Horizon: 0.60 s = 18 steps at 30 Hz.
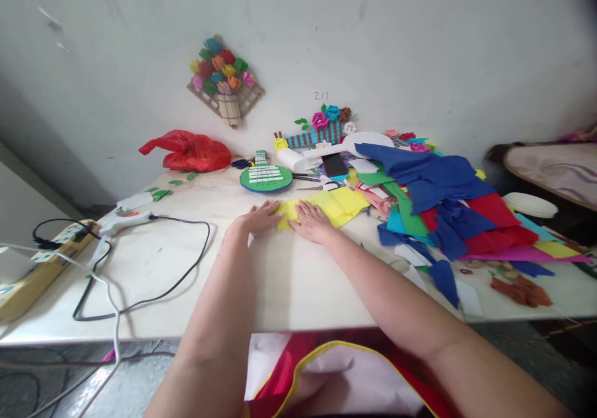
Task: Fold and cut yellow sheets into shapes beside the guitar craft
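A strip of yellow crepe paper [342, 204] lies flat on the white table, with fold lines across it. My left hand [262, 217] rests palm down at its left end, fingers stretched out. Flat on the paper a little to the right is my right hand [311, 221], its fingers spread. Just behind the hands are scissors [331, 186] and a green guitar-shaped craft piece [265, 178] with white strips on it.
At left lie a white glue gun [125, 221] with a black cord, and a yellow power strip [44, 269]. A red plastic bag [189, 150] sits at the back. Blue crepe paper [433, 175] and other coloured sheets pile up at right, near a dark phone [334, 165].
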{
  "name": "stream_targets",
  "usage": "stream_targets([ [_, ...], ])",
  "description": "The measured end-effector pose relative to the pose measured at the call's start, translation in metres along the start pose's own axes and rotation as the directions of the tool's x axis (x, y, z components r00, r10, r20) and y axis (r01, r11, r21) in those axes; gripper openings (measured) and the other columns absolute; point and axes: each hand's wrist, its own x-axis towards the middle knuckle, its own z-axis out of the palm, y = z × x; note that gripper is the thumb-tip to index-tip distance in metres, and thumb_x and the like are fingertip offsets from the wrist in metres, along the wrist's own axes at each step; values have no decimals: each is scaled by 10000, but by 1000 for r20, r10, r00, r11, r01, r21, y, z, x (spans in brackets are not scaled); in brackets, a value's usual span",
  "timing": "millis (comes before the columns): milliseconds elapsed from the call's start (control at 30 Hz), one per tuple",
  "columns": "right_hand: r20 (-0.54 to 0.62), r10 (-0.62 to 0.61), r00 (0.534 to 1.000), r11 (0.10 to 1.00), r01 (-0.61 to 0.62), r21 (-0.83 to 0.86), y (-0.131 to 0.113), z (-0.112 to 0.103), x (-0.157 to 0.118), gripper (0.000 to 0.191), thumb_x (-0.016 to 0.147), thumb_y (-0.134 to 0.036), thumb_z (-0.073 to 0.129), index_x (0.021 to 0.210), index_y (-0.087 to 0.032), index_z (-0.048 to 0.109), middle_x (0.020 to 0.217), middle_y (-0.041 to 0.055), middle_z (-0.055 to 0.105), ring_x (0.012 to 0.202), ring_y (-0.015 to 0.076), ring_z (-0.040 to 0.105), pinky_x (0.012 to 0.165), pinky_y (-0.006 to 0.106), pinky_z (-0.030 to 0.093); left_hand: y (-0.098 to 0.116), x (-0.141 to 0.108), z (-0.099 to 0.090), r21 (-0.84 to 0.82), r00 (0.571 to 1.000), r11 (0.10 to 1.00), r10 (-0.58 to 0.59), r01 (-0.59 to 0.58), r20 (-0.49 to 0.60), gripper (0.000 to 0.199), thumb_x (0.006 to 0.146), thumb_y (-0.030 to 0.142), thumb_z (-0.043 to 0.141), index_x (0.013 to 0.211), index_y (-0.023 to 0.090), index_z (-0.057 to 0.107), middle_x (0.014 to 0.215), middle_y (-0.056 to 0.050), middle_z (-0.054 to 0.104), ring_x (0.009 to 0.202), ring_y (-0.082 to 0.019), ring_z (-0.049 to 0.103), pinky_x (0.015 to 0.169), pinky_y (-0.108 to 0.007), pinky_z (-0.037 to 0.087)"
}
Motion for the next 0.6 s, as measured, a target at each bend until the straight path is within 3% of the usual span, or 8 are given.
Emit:
stream_targets([
  [133,3,-3,1000,1000,3,-2,0,-1,0,693,861,-507,208,1418,-97,173,1493,67,86,1367,202,46,1095,379,29,-4,-1,0,10,1000,1000,17,-17,-13,838,736,659,304,1428,226,114,1480,-50,74,1355,-216,31,1080,-402,48],
  [400,7,-6,1000,1000,6,-4,0,-2,-2,685,867,-503,213,1419,-99,169,1493,70,91,1368,195,42,1094,369,24,-16,4,2,18,999,1000,-2,3,-51,893,667,693,396,1420,279,154,1473,-52,116,1337,-288,142,1056,-414,174],
  [600,-16,-16,1000,1000,16,12,1,0,-1,802,822,-622,194,1418,-87,162,1490,90,98,1367,208,46,1092,379,29,-11,1,-3,-16,1000,1000,8,-8,9,948,640,664,449,1425,240,131,1478,-70,55,1350,-268,58,1071,-412,97],
])
